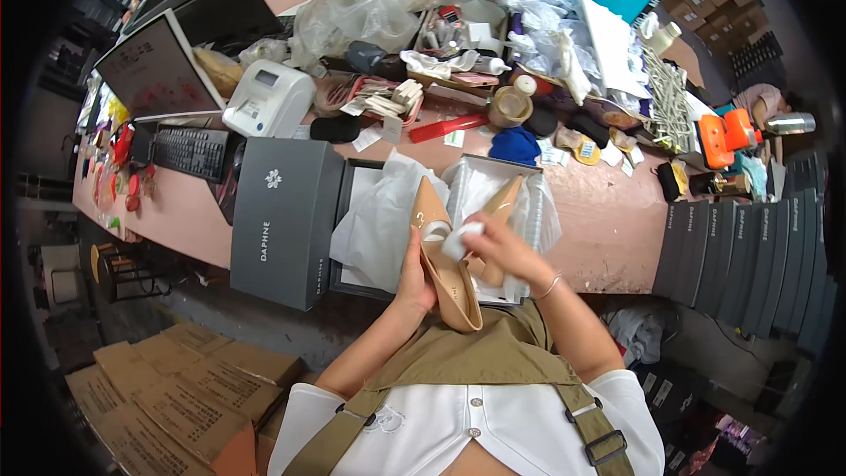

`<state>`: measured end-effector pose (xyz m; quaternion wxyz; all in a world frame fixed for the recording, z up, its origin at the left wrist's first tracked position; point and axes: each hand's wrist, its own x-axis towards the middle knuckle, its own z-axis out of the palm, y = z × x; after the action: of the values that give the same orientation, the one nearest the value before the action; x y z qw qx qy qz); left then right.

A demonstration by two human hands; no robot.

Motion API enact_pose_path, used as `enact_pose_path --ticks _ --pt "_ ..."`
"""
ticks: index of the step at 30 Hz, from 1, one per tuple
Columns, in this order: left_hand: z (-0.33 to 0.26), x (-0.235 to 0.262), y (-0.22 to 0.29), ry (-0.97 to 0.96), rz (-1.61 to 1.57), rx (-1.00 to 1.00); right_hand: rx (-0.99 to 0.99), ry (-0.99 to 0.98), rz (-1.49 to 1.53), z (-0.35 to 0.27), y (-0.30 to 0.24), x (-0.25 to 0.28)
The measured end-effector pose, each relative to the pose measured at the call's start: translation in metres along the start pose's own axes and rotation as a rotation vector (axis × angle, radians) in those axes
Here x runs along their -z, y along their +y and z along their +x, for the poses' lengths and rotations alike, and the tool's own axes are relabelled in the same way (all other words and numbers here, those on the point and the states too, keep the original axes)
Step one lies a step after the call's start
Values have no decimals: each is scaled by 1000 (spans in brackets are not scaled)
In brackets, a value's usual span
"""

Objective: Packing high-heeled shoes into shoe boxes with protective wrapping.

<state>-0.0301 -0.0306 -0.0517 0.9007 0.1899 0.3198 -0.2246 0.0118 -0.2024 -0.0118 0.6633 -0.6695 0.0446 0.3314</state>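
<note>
We see a beige pointed-toe shoe (448,278) held in front of the apron, its toe at 12 o'clock and its heel nearer 5. The left hand (415,275) has its fingers clamped on the shoe's side, around the middle. The right hand (506,249) pinches a white wad (457,240) over the shoe's opening; we cannot tell whether it is cloth or tissue, nor whether it touches the shoe.

At 1 o'clock from that shoe, we find its matching beige shoe (503,200) in an open shoe box (502,162), partly hidden by the right hand. White tissue paper (379,222) spreads at 10 o'clock, with a dark grey shoe box (286,225) beyond it at 9.

Farther across the pink bench (604,242), we see a blue cloth (515,147) at 1 o'clock, a white label printer (267,99) between 10 and 11, and an orange tape dispenser (723,138) at 2. A row of grey shoe boxes (736,260) stands at 3, and flattened brown cartons (167,388) lie at 8.
</note>
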Motion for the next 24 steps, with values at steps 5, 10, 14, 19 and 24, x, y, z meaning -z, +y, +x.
enact_pose_path --ticks 5,10,14,19,24 --pt "-4 -15 -14 -65 163 29 516 361 -637 -29 4 -31" --pt "2 -13 -12 -114 193 96 378 284 -939 -45 10 -11" --pt "2 -22 -24 -113 362 -28 394 462 -848 -43 9 -21" --pt "0 -22 -23 -170 381 -2 351 517 -876 -30 15 -23" --pt "-2 -25 -21 -220 335 201 671 672 -825 -22 8 -10"
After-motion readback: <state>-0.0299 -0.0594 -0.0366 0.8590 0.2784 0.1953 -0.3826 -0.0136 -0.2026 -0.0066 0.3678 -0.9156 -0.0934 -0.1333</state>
